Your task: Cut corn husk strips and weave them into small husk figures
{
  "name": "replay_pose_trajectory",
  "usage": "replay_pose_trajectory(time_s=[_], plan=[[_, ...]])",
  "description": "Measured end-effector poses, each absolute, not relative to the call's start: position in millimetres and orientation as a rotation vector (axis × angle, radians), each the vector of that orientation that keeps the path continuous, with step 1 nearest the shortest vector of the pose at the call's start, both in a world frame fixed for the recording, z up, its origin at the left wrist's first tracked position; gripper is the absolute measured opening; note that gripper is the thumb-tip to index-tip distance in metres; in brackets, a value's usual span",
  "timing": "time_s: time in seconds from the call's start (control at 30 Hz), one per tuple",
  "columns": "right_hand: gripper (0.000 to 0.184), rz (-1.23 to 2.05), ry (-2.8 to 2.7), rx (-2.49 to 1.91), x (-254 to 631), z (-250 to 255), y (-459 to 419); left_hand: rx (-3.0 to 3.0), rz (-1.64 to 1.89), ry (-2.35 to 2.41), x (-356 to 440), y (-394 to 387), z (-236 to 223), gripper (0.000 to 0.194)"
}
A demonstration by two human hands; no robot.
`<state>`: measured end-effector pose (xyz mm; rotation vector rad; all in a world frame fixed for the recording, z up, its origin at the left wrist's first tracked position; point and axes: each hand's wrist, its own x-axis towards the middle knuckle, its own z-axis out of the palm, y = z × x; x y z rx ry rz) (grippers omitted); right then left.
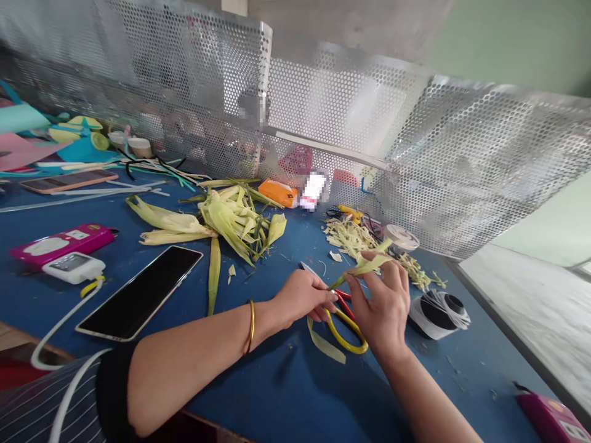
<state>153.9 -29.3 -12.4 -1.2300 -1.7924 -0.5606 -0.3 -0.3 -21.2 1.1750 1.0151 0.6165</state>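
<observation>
A strip of green corn husk [367, 266] stretches between my two hands above the blue table. My left hand [302, 298] pinches its lower end, fingers closed. The other end is gripped by my right hand [385, 304], thumb against fingers. Beneath them lie scissors [347, 335] with yellow and red handles, partly covered by my hands; their blade tips show past my left hand. A pale husk strip [325, 344] hangs or lies just below my left fingers; which, I cannot tell. Further off, to the left, rests a heap of corn husks [231, 218].
Shredded husk pieces [348, 237] lie at the back right, near a white tape roll [401, 236]. A thread spool [438, 314] stands right of my hand. Left are a black-screened phone [141, 294] and a magenta device [64, 243]. A perforated metal screen [332, 92] borders the back.
</observation>
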Motion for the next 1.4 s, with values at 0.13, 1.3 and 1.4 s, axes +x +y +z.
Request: replay_pose_trajectory(time_s=[0.13,1.3,1.4], plan=[[0.016,-0.661,-2.015,-1.046,155.3,-12.2,-27.8,1.198,0.551,1.022,-0.2,0.0,-24.7,0.02],[0.028,0.0,-1.714,-1.492,160.6,-17.4,-22.5,1.08,0.477,0.746,1.6,-1.6,-25.3,0.039],[0.025,-0.19,-1.809,-1.38,164.4,-16.9,-21.0,0.93,0.547,0.785,-0.1,1.1,-22.2,0.036]])
